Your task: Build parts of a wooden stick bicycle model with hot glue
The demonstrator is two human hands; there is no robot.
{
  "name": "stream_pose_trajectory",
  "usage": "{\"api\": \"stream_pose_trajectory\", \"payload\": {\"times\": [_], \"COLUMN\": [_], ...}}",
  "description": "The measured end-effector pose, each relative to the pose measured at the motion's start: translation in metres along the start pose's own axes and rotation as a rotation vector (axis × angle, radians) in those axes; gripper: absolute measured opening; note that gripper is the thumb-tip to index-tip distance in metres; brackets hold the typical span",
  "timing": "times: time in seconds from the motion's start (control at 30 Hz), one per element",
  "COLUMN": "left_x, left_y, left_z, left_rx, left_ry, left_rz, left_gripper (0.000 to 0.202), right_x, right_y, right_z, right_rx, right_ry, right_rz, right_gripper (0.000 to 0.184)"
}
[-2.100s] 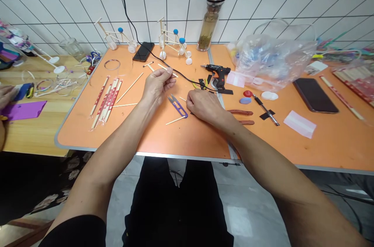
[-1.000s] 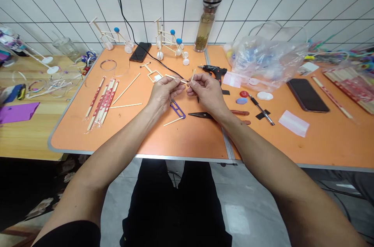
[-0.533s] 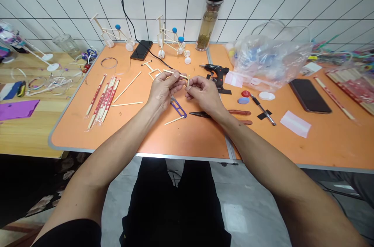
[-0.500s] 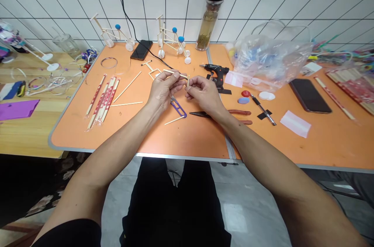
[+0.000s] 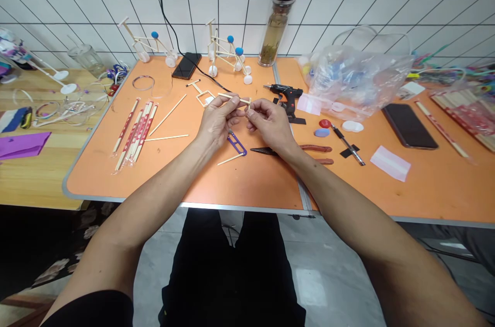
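Note:
My left hand (image 5: pixel 217 119) pinches a thin wooden stick (image 5: pixel 230 97) that runs level above the orange table (image 5: pixel 185 172). My right hand (image 5: pixel 270 121) is closed on a short wooden stick piece (image 5: pixel 249 103), its end touching the right end of the long stick. Below my hands lie purple thread snips (image 5: pixel 236 143), a loose stick (image 5: pixel 231 160) and red-handled pliers (image 5: pixel 309 149). A small stick frame (image 5: pixel 201 94) lies just beyond my left hand.
Wrapped chopsticks (image 5: pixel 137 131) and bare sticks lie at the left. Two stick models with blue balls (image 5: pixel 228 58) stand at the back beside a phone (image 5: pixel 186 65) and a bottle (image 5: pixel 277 22). A glue gun (image 5: pixel 288 94), plastic bag (image 5: pixel 356 79), bottle caps and another phone (image 5: pixel 410 118) lie at the right.
My right hand left the table, picked up a short stick piece and brought it to the end of the long stick in my left hand. The pliers now lie uncovered.

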State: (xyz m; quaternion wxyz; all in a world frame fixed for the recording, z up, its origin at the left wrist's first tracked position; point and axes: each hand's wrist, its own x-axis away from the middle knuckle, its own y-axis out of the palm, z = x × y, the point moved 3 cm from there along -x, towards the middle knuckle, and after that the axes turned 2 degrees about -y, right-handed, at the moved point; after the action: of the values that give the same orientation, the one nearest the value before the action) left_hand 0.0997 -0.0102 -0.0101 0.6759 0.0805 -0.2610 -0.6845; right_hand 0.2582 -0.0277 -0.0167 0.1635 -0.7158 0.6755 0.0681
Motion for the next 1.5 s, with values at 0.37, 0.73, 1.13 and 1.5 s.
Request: {"api": "stream_pose_trajectory", "payload": {"times": [0.37,0.73,1.13,1.5], "left_x": [0.000,0.001,0.003,-0.001], "left_y": [0.000,-0.001,0.003,0.002], "left_z": [-0.001,0.001,-0.009,-0.011], "left_rx": [-0.010,-0.006,0.002,-0.006], "left_ry": [0.013,0.003,0.057,0.082], "left_rz": [-0.017,0.005,0.023,-0.035], "left_gripper": [0.031,0.029,0.027,0.020], "right_x": [-0.001,-0.003,0.000,0.001], "right_y": [0.001,-0.002,0.005,0.002], "right_z": [0.002,0.002,-0.004,-0.005], "right_rx": [-0.092,-0.168,-0.081,-0.033], "right_ry": [0.027,0.056,0.039,-0.003], "right_rz": [-0.011,-0.056,0.053,0.050], "right_gripper": [0.044,0.057,0.033,0.032]}}
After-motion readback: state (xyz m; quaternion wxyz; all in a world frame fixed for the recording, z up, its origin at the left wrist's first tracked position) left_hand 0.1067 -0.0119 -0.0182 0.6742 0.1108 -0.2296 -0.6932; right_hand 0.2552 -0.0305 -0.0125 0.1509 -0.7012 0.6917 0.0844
